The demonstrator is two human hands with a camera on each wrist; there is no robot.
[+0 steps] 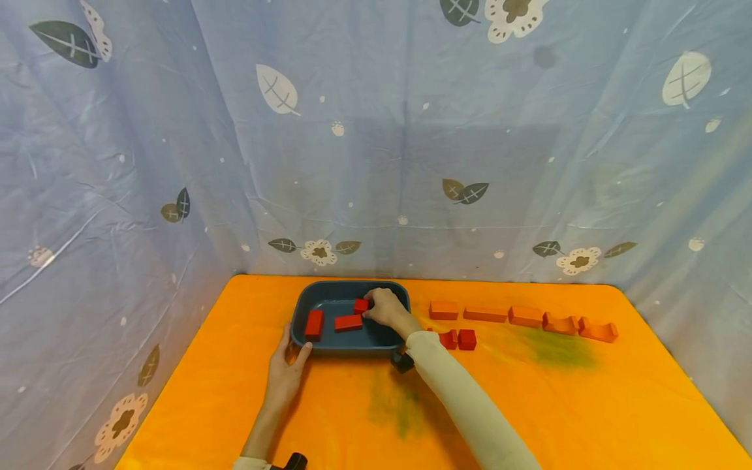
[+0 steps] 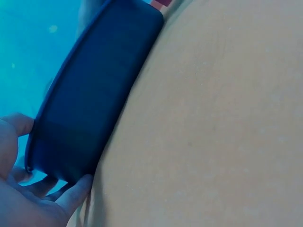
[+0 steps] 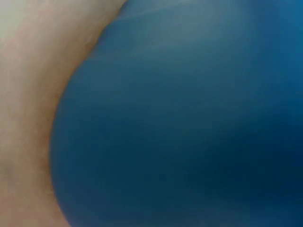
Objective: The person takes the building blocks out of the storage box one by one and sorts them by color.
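Note:
A dark blue-grey tray (image 1: pixel 350 352) stands near the back of the orange table. My left hand (image 1: pixel 284 369) grips its front left corner, thumb at the front rim and fingers along the side. The left wrist view shows that hand (image 2: pixel 35 205) against the tray's outer wall (image 2: pixel 90 94). Inside the tray, my right hand (image 1: pixel 388 309) pinches a small red cube (image 1: pixel 361 306). Just in front of the cube lies a flat red block (image 1: pixel 348 323); another red block (image 1: pixel 314 325) is at the tray's left end. A blurred blue surface (image 3: pixel 165 118) fills most of the right wrist view.
Right of the tray, several orange blocks form a row: a block (image 1: pixel 443 310), a long thin one (image 1: pixel 485 314), another block (image 1: pixel 525 316) and two notched ones, including the rightmost (image 1: pixel 598 330). A red cube (image 1: pixel 467 339) and notched red block (image 1: pixel 448 339) lie nearer. Curtains (image 1: pixel 399 163) surround the table.

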